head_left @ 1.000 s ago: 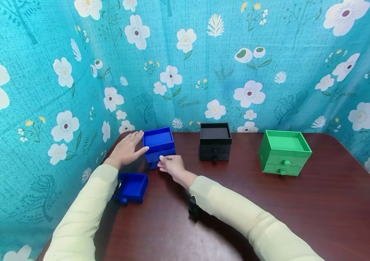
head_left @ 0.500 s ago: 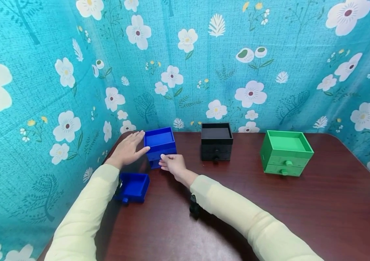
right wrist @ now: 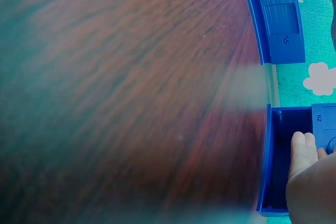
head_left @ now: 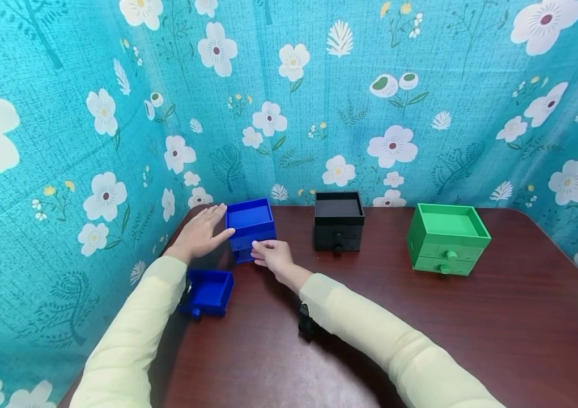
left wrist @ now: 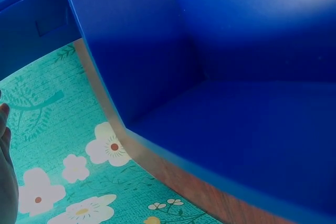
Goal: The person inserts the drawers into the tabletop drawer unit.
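In the head view, a small blue drawer cabinet (head_left: 250, 226) stands at the back left. My left hand (head_left: 198, 233), fingers extended, rests against its left side, thumb at the front corner. My right hand (head_left: 275, 259) is at its front and pinches the knob (right wrist: 331, 145) of the upper drawer (right wrist: 326, 119), which sits in flush. Beneath that drawer the lower slot (right wrist: 283, 156) gapes open. A loose blue drawer (head_left: 208, 292) lies on the table below my left wrist, its inside filling most of the left wrist view.
A black drawer cabinet (head_left: 338, 222) stands to the right of the blue one, and a green drawer cabinet (head_left: 447, 241) farther right. All are on a dark wood table (head_left: 370, 306). A flowered teal curtain (head_left: 340, 102) hangs behind and along the left.
The blue cabinet's upper drawer has slid from slightly pulled out to flush, my right hand moving with it. The left hand stays in place against the cabinet.
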{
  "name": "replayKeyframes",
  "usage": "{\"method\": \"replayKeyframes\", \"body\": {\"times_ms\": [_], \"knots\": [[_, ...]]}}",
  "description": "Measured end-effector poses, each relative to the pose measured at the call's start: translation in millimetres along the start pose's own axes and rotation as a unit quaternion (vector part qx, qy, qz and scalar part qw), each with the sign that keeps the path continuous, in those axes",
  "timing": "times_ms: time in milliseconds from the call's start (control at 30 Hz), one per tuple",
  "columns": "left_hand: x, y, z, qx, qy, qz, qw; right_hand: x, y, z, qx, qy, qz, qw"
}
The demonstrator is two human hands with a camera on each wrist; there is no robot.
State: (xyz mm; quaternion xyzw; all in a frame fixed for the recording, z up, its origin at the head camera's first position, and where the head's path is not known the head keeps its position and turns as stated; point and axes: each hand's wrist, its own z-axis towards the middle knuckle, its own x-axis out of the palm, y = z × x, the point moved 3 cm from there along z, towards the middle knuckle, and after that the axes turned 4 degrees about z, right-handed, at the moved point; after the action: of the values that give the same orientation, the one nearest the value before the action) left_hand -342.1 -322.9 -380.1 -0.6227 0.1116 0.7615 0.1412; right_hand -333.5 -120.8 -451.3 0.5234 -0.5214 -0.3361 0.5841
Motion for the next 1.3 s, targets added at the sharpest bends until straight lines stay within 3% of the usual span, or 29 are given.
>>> {"method": "replayKeyframes", "body": {"times_ms": [333, 700, 967, 1300], "knots": [[1.3, 2.1, 0.1, 0.001, -0.003, -0.003, 1.0, -3, -2, -8.6, 0.037, 0.008, 0.03, 0.9988], [-0.2, 3.9, 1.3, 0.008, 0.004, -0.002, 1.0, 10, -12, -48.3, 0.077, 0.051, 0.055, 0.9942], [-3.3, 2.4, 1.4, 0.003, 0.013, 0.001, 0.9999, 28, -20, -86.0, 0.093, 0.104, 0.035, 0.9896], [-3.0, 3.2, 0.9, 0.01, -0.001, -0.009, 0.9999, 40, -30, -95.0, 0.091, 0.132, 0.02, 0.9868]]}}
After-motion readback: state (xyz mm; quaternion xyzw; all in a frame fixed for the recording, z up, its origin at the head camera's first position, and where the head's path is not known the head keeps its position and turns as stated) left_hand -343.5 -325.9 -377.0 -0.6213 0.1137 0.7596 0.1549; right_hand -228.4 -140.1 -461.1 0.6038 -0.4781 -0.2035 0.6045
